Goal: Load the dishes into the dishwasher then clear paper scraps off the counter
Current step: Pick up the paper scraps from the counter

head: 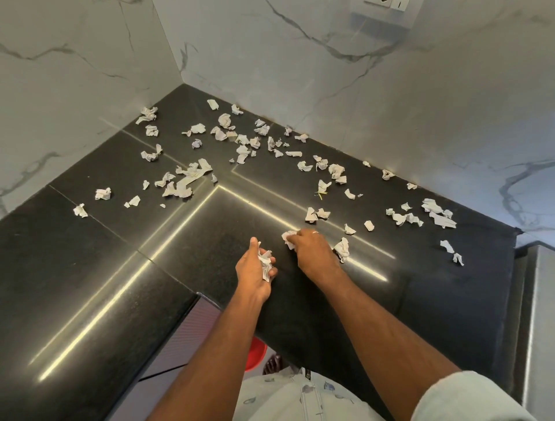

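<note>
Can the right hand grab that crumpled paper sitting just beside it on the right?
Probably yes. The right hand already pinches one scrap, but the crumpled paper lies right beside it on the black counter with nothing between them. Its fingers are busy, though.

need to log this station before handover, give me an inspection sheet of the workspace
surface: black L-shaped counter, glossy, light streaks reflected.
job's things: crumpled paper scraps scattered across the corner and along the right wall; no dishes or dishwasher seen.
clutter: nothing seen beyond the scraps.
grippers: left hand holds gathered scraps; right hand pinches a scrap on the counter.
cables: nothing seen.
surroundings: marble-look walls, wall socket at top, red object on the floor.
</note>
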The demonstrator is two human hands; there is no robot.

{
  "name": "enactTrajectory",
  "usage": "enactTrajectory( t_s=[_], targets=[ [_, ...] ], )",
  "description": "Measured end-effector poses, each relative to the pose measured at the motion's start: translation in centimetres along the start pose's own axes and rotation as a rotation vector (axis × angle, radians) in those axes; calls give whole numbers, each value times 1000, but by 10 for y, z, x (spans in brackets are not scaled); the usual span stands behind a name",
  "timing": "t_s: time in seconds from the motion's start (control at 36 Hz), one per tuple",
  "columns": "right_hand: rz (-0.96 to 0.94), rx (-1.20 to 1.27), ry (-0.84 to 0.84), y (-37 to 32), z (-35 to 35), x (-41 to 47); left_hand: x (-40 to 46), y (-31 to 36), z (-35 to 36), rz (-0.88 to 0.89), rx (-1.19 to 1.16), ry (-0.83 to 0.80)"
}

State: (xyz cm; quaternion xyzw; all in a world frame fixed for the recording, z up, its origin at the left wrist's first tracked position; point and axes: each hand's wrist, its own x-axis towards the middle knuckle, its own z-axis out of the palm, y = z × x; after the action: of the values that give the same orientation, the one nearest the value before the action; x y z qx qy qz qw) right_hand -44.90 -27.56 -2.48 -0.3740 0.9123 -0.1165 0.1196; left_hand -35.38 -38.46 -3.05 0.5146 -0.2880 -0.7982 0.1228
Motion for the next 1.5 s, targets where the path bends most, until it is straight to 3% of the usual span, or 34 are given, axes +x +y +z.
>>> enactTrajectory(
  t_s=[0.14, 0.25, 0.33, 0.47, 0.64, 0.75, 0.86, 0.92, 1.0, 1.06, 1.14, 1.22, 1.28, 1.36, 1.42, 1.5],
  targets=[
    [20, 26, -4, -6, 2, -13, 3, 1, 0, -17, -8, -11],
    [205, 578, 177, -14, -12, -22, 0, -1, 4, -38, -44, -38],
    [156, 808, 316, -32, -24, -36, -1, -4, 6, -65, -76, -47],
    [-4, 636, 172, -49, -15, -52, 4, -12, 10, -149, -159, -105],
    [109, 487, 169, -33, -7, -51, -18, -19, 21, -190, -128, -264],
    [103, 545, 198, -31, -8, -56, -20, -26, 27, -142, -33, -198],
    [81, 797, 116, -17, -17, -62, -14, -25, 33, -82, 2, -90],
    [154, 854, 202, 1, -19, -63, -10, -20, 33, -65, 14, -53],
    [331, 662, 397, 36, -17, -60, -1, -14, 25, -47, 13, -21],
    [385, 484, 330, 58, -13, -57, 0, -11, 21, -53, -18, -5],
    [317, 230, 115, 75, -5, -55, -1, -9, 18, -53, -33, 28],
    [343, 149, 105, 78, -4, -54, 3, -9, 12, -40, -38, 34],
    [394, 187, 145, 76, -10, -52, 2, -9, 10, -37, -59, 49],
    [397, 450, 325, 58, -26, -52, -1, -10, 11, -36, -89, 64],
    [282, 647, 399, 30, -39, -56, -4, -10, 13, -32, -108, 68],
    [60, 779, 347, -15, -45, -63, -9, -12, 15, -58, -122, 23]
  ],
)
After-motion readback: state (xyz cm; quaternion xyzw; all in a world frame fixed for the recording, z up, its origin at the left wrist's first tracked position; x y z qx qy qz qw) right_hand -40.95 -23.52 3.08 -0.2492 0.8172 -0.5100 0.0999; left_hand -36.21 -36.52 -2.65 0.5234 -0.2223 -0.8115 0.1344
